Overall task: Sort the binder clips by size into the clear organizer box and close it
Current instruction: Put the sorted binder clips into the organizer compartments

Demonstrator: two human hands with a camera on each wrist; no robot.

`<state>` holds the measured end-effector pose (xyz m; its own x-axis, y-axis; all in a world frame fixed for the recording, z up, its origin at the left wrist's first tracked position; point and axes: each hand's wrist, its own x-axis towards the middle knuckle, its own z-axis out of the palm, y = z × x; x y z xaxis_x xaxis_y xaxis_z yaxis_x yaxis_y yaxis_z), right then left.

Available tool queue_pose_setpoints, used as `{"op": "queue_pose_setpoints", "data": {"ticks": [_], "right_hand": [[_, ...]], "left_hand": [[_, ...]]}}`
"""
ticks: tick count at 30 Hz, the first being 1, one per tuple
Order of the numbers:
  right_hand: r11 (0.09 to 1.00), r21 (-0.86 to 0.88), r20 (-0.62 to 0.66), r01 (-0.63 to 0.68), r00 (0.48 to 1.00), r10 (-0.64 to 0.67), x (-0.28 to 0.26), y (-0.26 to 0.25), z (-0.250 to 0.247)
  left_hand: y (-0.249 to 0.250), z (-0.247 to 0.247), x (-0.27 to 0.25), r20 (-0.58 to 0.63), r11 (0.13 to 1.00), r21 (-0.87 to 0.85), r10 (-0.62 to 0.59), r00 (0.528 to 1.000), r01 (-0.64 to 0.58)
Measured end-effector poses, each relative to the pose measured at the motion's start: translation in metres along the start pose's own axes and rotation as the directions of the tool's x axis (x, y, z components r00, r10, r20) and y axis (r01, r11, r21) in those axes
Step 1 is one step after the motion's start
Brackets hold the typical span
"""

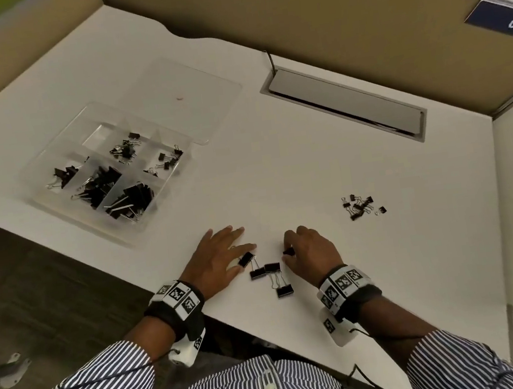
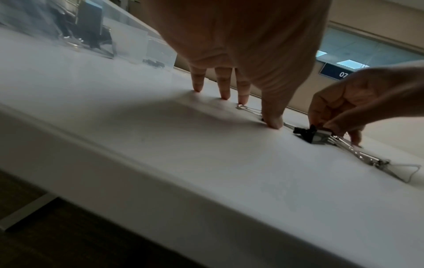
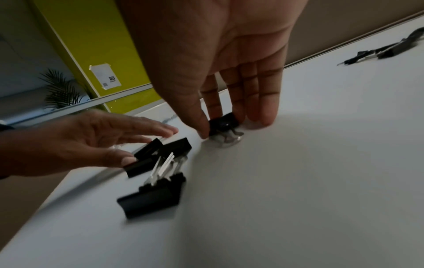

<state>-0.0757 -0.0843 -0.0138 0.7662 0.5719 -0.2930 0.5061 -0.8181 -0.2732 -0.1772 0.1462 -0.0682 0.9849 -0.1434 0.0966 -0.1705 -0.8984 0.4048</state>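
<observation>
Four medium clips (image 1: 270,274) loose at near edge; right hand (image 1: 309,249) pinches one clip (image 1: 288,251), left hand (image 1: 221,257) flat, fingers straight on another (image 1: 246,258). Advice: lift clear of tangled handles, carry to matching compartment of organizer box (image 1: 47,150), far left.

Black binder clips (image 1: 270,274) loose on desk, clear organizer box (image 1: 48,163) open

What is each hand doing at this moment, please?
Left hand: open, straight fingers resting on the desk, touching a binder clip.
Right hand: pinching a small binder clip on the desk.
</observation>
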Motion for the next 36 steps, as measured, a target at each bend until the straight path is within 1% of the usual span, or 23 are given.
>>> {"op": "queue_pose_setpoints", "data": {"ticks": [2, 4, 7, 10, 13, 17, 20, 23, 24, 26, 30, 33, 36], "right_hand": [[0.998, 0.033, 0.007, 0.05, 0.999, -0.051, -0.001, -0.001, -0.003], [0.989, 0.073, 0.042, 0.125, 0.991, -0.128, -0.003, -0.004, -0.007], [0.976, 0.068, 0.102, 0.205, 0.972, -0.211, -0.009, -0.013, -0.01], [0.972, 0.014, 0.117, 0.235, 0.965, -0.235, -0.012, -0.021, -0.002], [0.974, -0.031, 0.08, 0.222, 0.972, -0.219, -0.011, -0.025, 0.008], [0.979, -0.033, 0.035, 0.199, 0.98, -0.198, -0.002, -0.021, 0.015], [0.987, -0.026, 0.022, 0.156, 0.988, -0.155, 0.006, -0.01, 0.01], [0.989, 0.072, 0.03, 0.127, 0.991, -0.129, 0.004, 0.004, -0.006], [0.984, 0.107, 0.048, 0.139, 0.988, -0.145, 0.001, 0.007, -0.011], [0.969, 0.147, 0.101, 0.201, 0.971, -0.216, -0.01, 0.009, -0.019], [0.935, 0.142, 0.186, 0.326, 0.919, -0.348, -0.033, 0.004, -0.017], [0.932, 0.093, 0.241, 0.349, 0.901, -0.362, -0.039, 0.003, -0.008], [0.929, 0.042, 0.231, 0.367, 0.901, -0.367, -0.04, 0.005, 0.001]], "left_hand": [[0.002, -0.001, 0.001, -0.007, 1.0, 0.003, -0.001, 1.0, 0.001], [0.001, -0.002, 0.0, -0.008, 1.0, 0.004, -0.006, 1.0, 0.006], [0.0, -0.003, -0.002, -0.035, 0.999, -0.038, -0.032, 0.999, 0.031], [0.005, -0.002, -0.006, -0.076, 0.993, -0.108, -0.064, 0.995, 0.055], [0.012, 0.002, -0.007, -0.097, 0.994, -0.109, -0.017, 0.995, 0.006], [0.022, 0.005, -0.003, -0.069, 0.994, -0.09, 0.056, 0.996, -0.062], [0.024, 0.002, 0.002, -0.033, 0.99, -0.081, 0.113, 0.993, -0.115], [0.022, 0.002, 0.003, 0.016, 0.986, -0.074, 0.149, 0.989, -0.147], [0.021, 0.002, 0.004, 0.029, 0.984, -0.078, 0.161, 0.986, -0.159], [0.019, 0.0, 0.004, 0.05, 0.979, -0.089, 0.19, 0.981, -0.185], [0.015, -0.004, 0.005, 0.074, 0.973, -0.08, 0.223, 0.972, -0.217], [0.016, -0.005, 0.006, 0.101, 0.977, -0.047, 0.21, 0.972, -0.206], [0.018, -0.005, 0.011, 0.129, 0.98, -0.037, 0.2, 0.971, -0.197]]}}
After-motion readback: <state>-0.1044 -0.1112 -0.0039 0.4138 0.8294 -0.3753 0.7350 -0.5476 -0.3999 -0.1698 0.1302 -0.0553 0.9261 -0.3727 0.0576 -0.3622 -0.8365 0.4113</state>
